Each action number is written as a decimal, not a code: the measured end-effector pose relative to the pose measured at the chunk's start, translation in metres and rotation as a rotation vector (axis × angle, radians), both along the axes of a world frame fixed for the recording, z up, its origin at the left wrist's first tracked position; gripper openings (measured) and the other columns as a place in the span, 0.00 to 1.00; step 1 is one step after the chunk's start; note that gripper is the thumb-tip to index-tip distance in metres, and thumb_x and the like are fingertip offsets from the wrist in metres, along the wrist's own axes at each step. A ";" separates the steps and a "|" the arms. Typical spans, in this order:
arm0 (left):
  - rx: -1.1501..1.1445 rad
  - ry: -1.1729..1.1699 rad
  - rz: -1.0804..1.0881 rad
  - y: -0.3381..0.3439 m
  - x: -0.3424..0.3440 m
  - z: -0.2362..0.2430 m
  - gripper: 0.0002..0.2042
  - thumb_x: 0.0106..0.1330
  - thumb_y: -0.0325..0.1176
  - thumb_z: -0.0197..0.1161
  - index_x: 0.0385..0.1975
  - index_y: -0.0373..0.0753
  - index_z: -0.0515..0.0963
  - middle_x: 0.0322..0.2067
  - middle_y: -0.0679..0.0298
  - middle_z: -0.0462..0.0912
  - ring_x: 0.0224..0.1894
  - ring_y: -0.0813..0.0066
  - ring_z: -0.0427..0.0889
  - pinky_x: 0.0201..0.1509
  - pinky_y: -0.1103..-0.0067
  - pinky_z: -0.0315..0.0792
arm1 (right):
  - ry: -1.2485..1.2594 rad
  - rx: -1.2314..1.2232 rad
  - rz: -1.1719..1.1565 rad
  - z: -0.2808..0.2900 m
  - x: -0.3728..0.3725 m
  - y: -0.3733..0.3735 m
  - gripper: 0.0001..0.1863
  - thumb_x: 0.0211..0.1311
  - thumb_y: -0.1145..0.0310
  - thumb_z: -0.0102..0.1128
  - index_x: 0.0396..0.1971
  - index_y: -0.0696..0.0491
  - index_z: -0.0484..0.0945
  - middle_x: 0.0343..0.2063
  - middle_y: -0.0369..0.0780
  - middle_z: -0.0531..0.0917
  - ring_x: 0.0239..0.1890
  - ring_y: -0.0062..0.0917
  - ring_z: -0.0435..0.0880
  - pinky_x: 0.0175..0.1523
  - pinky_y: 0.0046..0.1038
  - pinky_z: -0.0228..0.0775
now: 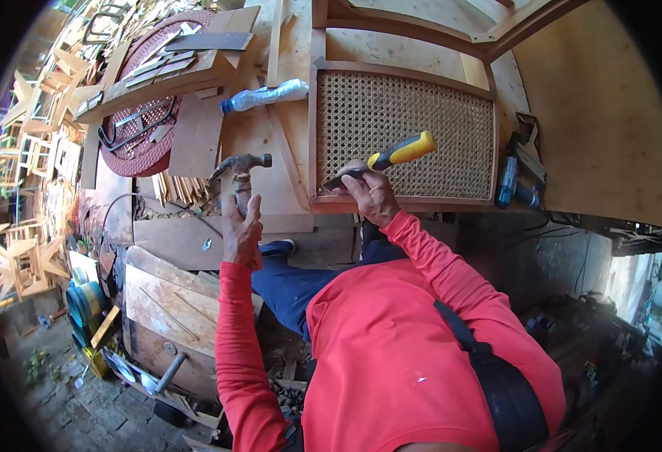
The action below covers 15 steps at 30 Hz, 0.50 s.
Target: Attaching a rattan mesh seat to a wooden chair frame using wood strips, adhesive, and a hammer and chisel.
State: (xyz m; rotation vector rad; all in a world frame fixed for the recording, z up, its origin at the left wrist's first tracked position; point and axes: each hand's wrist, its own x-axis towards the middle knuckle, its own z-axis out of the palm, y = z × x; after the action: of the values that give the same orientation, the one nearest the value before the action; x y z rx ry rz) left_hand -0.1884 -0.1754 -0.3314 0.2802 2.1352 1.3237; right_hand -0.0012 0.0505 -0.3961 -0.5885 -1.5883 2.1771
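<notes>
My left hand [241, 235] is closed around the handle of a claw hammer [245, 163], whose metal head is uppermost, to the left of a wooden frame. My right hand [374, 197] grips a chisel [402, 151] with a yellow-and-black handle slanting up to the right. Its dark flat blade points left over the frame's near left corner; my fingers cover part of it. I cannot tell whether the blade touches the wood. Beneath lies a woven cane panel [421, 113], set in the brown wooden frame [406, 204] on the plywood table.
A crumpled plastic bottle [265, 96] lies left of the frame. Farther left, wood offcuts [158, 71] and a hacksaw [139, 124] rest on a round red woven seat [139, 154]. Blue bottles [506, 181] stand near the right edge. Stacked wooden chair parts [26, 256] fill the far left.
</notes>
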 end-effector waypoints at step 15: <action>-0.398 0.815 -0.287 0.013 -0.049 -0.027 0.17 0.69 0.42 0.71 0.45 0.35 0.78 0.42 0.47 0.79 0.45 0.44 0.81 0.47 0.58 0.75 | 0.087 0.582 0.086 0.011 -0.009 0.016 0.08 0.74 0.82 0.55 0.48 0.61 0.80 0.45 0.40 0.79 0.41 0.24 0.84 0.49 0.25 0.82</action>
State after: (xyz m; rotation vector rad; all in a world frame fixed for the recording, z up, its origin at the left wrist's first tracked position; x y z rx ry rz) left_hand -0.2376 -0.1627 -0.3587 1.0501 2.8015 0.6315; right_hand -0.0097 0.0664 -0.3851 -0.2429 -2.0962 1.6359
